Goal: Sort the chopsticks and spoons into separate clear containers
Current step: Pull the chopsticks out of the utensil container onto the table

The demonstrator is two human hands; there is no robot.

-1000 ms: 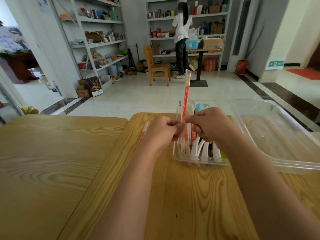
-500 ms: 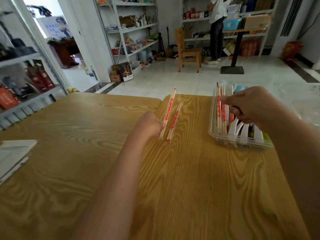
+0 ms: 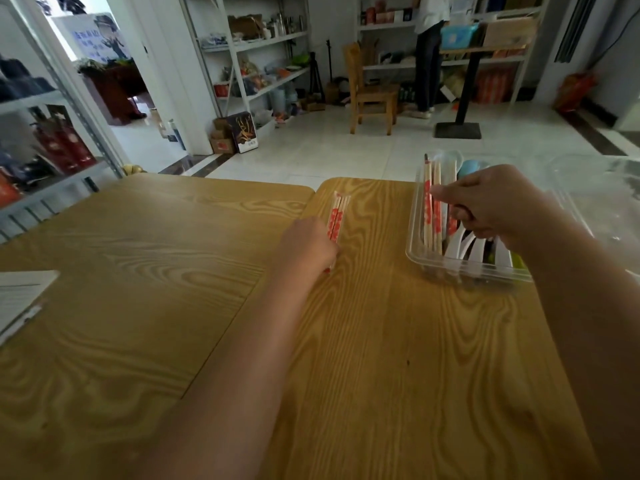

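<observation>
On the counter, left of the tray, lie the counter chopsticks: two red-printed wrapped packs, side by side, touching, tips pointing away. The left hand has its fingers curled over their near ends, pinching them and pressing them flat on the wood. Likely reason: it squares the two into a neat pile clear of the mixed tray, since no chopstick container sits on that side.

The tray chopsticks lean along the tray's left wall. About three or four packs; overlap blocks an exact count. The right hand hovers over the tray middle, thumb out toward those packs and fingers curled round what looks like one more red-printed pack. The grip is half hidden, so that is a judgement. It probably reaches there because the chopsticks are bunched on that side and lift out easily.

The spoons fill the tray's right part: four or five white handles fanned toward the near wall, plus one blue spoon and a pale one at the far end. So the tray is not yet sorted.

One big container, clear, stands just right of the tray; its contents are blurred. Clear containers seen: two. Papers are at the far left edge.
</observation>
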